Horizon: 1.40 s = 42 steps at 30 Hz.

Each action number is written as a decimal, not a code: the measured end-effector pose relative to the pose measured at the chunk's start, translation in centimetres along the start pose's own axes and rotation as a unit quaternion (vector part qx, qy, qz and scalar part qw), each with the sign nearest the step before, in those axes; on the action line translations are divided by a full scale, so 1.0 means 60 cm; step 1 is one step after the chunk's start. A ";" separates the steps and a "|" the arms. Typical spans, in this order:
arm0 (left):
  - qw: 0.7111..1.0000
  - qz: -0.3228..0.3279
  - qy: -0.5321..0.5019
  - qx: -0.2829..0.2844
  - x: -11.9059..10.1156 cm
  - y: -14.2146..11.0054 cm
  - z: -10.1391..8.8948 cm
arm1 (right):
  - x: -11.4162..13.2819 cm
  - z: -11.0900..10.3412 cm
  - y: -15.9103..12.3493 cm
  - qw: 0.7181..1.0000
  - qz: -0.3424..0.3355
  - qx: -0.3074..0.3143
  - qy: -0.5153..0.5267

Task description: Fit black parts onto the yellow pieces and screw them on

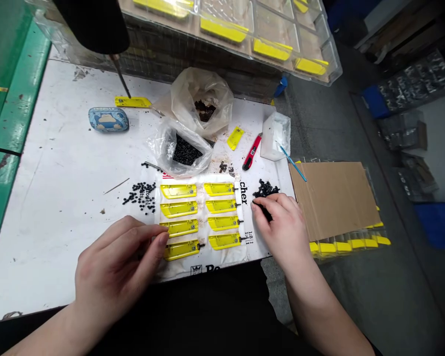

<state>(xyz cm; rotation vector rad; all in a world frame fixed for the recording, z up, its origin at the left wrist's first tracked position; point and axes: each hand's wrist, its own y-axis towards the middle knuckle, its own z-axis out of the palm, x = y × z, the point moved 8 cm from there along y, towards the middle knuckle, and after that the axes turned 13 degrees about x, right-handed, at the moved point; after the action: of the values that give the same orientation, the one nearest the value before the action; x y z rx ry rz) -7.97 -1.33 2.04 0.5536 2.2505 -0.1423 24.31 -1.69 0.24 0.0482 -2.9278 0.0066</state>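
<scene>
Two columns of yellow plastic pieces (178,208) lie on a white printed sheet (222,257); several have small black parts at their right ends. My left hand (114,267) is closed at the left end of the lower yellow pieces, thumb and forefinger tips almost together. Whatever sits between those tips is too small or hidden to make out. My right hand (282,227) pinches a small black part at the edge of a pile of black parts (266,189), which it partly covers. Loose black beads (139,195) are scattered left of the sheet.
Behind the sheet stand a bag of black pellets (185,151) and a bag with brown bits (207,110). A red cutter (252,152), a white box (276,133), a blue case (109,119) and a hanging black tool (96,24) surround them. Cardboard (335,198) lies right.
</scene>
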 end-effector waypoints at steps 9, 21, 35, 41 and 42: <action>0.999 0.032 -0.039 0.001 0.000 0.005 0.003 | -0.011 -0.029 -0.016 0.959 0.066 -0.016 0.275; 0.998 0.044 -0.048 0.000 -0.001 0.011 0.005 | 0.053 -0.010 -0.012 0.877 -0.019 -0.004 0.480; 1.000 0.027 0.011 -0.008 0.013 0.010 0.035 | 0.145 0.014 0.006 0.933 -0.105 0.130 0.319; 0.998 0.030 0.052 -0.002 0.011 0.013 0.042 | 0.175 0.019 0.010 0.955 -0.147 0.124 0.226; 0.998 0.029 0.057 0.002 0.010 0.014 0.044 | 0.178 0.021 0.010 0.955 -0.158 0.123 0.218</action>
<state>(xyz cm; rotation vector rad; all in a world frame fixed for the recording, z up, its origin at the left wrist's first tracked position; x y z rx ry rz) -6.17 -1.08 -0.12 0.6426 2.3427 -0.0876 13.57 -1.46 1.30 0.4870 -2.4322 0.2918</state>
